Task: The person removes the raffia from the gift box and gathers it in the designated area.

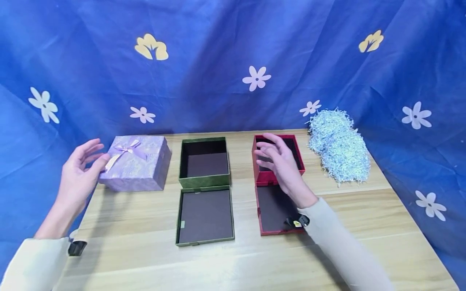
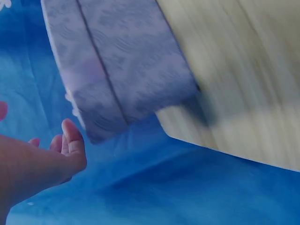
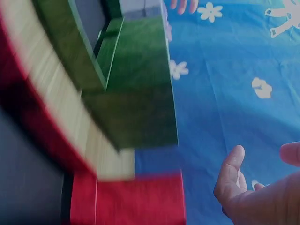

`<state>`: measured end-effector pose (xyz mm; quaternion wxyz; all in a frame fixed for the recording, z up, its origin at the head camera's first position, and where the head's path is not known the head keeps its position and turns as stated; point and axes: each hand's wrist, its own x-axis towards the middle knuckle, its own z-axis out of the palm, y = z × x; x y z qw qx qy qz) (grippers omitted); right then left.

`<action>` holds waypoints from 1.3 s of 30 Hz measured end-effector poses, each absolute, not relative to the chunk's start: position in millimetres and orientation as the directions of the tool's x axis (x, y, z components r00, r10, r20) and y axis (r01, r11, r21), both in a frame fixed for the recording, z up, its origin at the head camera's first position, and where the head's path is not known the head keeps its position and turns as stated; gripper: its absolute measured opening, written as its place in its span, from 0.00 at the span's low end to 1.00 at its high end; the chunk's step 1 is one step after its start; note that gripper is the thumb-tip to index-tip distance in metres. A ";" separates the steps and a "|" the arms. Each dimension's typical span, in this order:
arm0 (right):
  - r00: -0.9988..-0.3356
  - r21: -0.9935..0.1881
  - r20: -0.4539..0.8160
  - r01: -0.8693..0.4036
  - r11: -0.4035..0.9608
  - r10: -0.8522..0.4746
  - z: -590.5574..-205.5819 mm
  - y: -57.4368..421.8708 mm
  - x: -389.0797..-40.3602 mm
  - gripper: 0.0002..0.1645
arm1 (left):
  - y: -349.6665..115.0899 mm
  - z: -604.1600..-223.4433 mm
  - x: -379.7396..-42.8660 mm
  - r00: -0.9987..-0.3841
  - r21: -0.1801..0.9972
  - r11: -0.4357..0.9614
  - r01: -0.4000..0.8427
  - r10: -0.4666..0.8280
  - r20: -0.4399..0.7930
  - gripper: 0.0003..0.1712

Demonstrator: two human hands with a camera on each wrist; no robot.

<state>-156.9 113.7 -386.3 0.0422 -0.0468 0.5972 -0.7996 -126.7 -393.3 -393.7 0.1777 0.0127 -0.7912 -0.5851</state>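
Note:
A closed lilac gift box (image 1: 141, 163) with a ribbon bow stands at the table's far left. My left hand (image 1: 78, 169) is just beside its left end, fingers loosely bent; the left wrist view shows a gap between fingertips and box (image 2: 126, 61). Over the uncovered red box (image 1: 265, 176) hovers my right hand (image 1: 282, 165), fingers relaxed and holding nothing. In the right wrist view that hand (image 3: 262, 197) is apart from the red wall (image 3: 140, 201). In front of the red box lies its upturned lid (image 1: 274, 206), partly hidden by my right wrist.
An uncovered green box (image 1: 204, 181) stands mid-table, its upturned lid (image 1: 206, 214) in front of it. Pale blue shredded paper (image 1: 340, 145) lies heaped at the back right. A blue flowered cloth (image 1: 204, 81) hangs behind the wooden table (image 1: 364, 226).

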 end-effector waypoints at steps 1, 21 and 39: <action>-0.992 -0.958 0.018 0.019 -0.286 -0.129 -386.0 106.1 -157.8 0.33 | -396.6 -394.5 -128.5 -0.935 0.936 0.302 0.183 -0.239 0.260 0.30; -0.930 -0.931 -0.103 0.215 -0.295 -0.353 -376.5 -65.3 -167.5 0.29 | -443.6 -409.7 -162.7 -0.985 0.983 0.096 -0.159 -0.081 -0.151 0.18; -0.934 -0.941 -0.337 0.333 0.060 -0.115 -396.7 -187.8 -166.7 0.38 | -463.6 -425.7 -171.3 -0.973 0.954 -0.196 -0.228 0.066 -0.219 0.19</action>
